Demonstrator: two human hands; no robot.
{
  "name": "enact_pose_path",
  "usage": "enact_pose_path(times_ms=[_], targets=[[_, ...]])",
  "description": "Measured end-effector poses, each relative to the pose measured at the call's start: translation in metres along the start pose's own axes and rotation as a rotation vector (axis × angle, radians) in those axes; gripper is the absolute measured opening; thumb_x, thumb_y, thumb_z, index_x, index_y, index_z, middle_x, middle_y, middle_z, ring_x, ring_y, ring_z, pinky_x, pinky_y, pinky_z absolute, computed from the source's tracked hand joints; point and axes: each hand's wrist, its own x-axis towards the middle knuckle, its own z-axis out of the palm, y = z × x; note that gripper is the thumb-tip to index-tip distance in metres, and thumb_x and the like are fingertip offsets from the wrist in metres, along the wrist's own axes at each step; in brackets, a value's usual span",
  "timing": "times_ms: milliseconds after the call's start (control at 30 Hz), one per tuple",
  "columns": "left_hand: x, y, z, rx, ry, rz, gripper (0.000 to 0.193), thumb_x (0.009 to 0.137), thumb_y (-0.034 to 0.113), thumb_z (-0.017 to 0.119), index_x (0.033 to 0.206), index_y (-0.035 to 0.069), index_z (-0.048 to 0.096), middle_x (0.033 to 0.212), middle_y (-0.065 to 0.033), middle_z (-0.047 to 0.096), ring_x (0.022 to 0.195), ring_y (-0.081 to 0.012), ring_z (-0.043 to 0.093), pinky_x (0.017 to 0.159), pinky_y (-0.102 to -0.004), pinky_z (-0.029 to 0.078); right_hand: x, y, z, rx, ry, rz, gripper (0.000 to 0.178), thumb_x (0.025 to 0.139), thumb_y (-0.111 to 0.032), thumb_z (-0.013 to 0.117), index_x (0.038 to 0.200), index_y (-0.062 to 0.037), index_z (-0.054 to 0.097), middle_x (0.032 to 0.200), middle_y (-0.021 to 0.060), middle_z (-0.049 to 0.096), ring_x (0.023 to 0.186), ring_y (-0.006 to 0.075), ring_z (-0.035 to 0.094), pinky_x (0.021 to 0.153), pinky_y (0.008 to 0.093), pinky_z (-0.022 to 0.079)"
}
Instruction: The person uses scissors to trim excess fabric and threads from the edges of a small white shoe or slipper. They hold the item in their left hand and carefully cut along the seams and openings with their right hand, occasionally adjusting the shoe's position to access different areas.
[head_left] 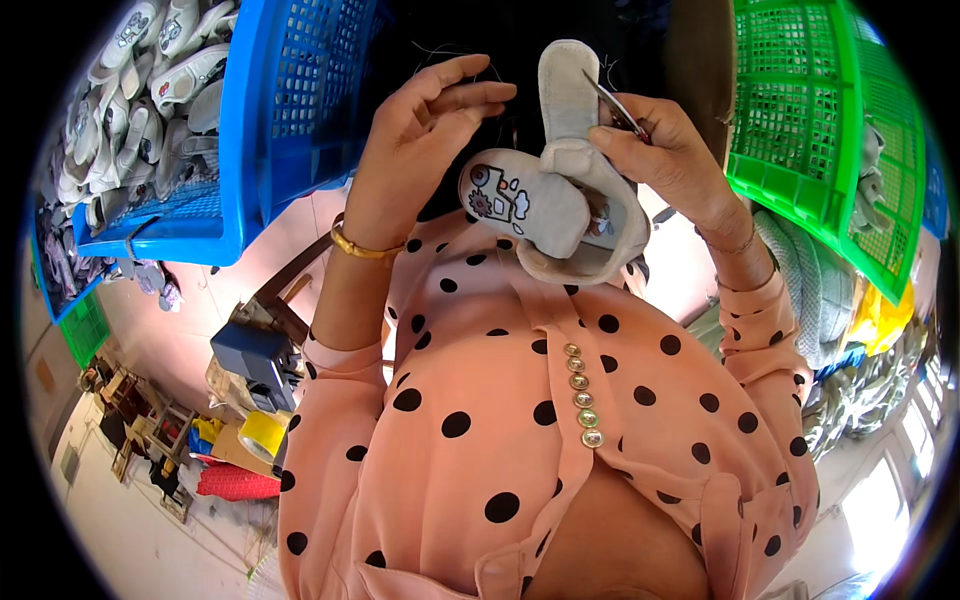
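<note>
My right hand (665, 150) is closed around small scissors (622, 112), the pointed tip angled up and left. Its thumb and fingertips also meet the edge of a small light-grey cloth shoe (570, 95), which hangs in front of my chest. The shoe's rounded strap or heel part bends round below, and a flap (505, 200) bears a stitched vehicle picture. Left of the shoe, my left hand (430, 115) is raised with fingers stretched and apart, and a gold bangle (362, 245) circles its wrist. Fine loose threads (445, 50) show near its fingertips.
A blue crate (235, 130) stands at the left, beside a heap of similar cloth shoes (150, 110). Green crates (800, 120) rise at the right, close to my right forearm. A dark box (255, 360) and a yellow tape roll (262, 435) lie behind my left arm.
</note>
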Motion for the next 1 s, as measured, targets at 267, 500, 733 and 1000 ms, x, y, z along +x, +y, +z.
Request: enact_pose_path(times_ms=[267,500,733,1000], targets=[[0.005,0.027,0.032,0.293,-0.031,-0.037,0.015,0.089,0.014,0.069,0.089,-0.001,0.068,0.065,0.0022,0.06,0.059,-0.0005,0.052,0.052,-0.0158,0.04,0.013,-0.006,-0.006,-0.179,0.127,-0.224,0.014,0.092,-0.013,0.06,0.096,-0.0006,0.063,0.066,-0.0015,0.051,0.063,0.0012,0.042,0.054,0.0212,0.04],[0.007,0.031,0.03,0.293,0.149,0.065,0.012,0.086,0.01,0.07,0.085,-0.002,0.07,0.063,0.0002,0.062,0.057,-0.0025,0.053,0.05,-0.0179,0.041,0.007,-0.027,-0.018,-0.831,0.378,-0.3,0.015,0.088,-0.015,0.067,0.097,-0.004,0.063,0.067,0.0031,0.057,0.059,0.0062,0.046,0.054,0.0227,0.042],[0.006,0.033,0.029,0.242,0.428,0.163,0.014,0.086,0.008,0.071,0.096,-0.002,0.071,0.08,-0.0056,0.07,0.069,-0.0055,0.063,0.061,-0.017,0.049,-0.018,-0.016,-0.033,-0.268,0.489,-0.212,0.037,0.09,-0.032,0.068,0.107,0.0008,0.06,0.066,-0.001,0.058,0.055,0.0044,0.048,0.052,0.0208,0.041],[-0.008,-0.007,0.04,0.129,0.383,0.07,0.02,0.09,0.014,0.068,0.099,-0.003,0.068,0.083,-0.0057,0.07,0.071,-0.0067,0.061,0.064,-0.0199,0.049,-0.015,0.025,0.001,-0.494,0.492,-0.023,0.037,0.082,-0.021,0.066,0.108,0.004,0.059,0.075,0.0173,0.066,0.065,0.0204,0.066,0.066,0.0302,0.052]])
